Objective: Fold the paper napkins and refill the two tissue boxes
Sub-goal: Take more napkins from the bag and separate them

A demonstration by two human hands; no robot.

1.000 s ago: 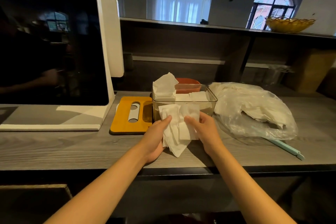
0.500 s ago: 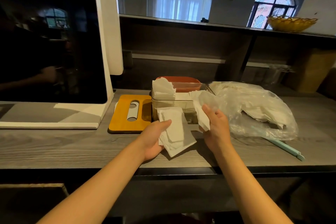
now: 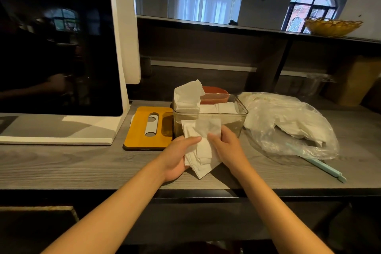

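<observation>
Both the left hand (image 3: 177,155) and right hand (image 3: 227,146) pinch the napkins (image 3: 203,146), light, limp, easily torn paper best gripped at the edges.

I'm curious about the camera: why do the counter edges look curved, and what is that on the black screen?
Head view: the wide-angle lens bows the counter; the glossy screen mirrors an arched window; bright windows behind leave the shelf dim.

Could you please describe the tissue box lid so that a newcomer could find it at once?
Start at the large white-framed screen on the left of the grey counter. Just right of its base, the lid lies flat beside the clear tissue box. It alone is yellow-orange, with an oval slot.
</observation>
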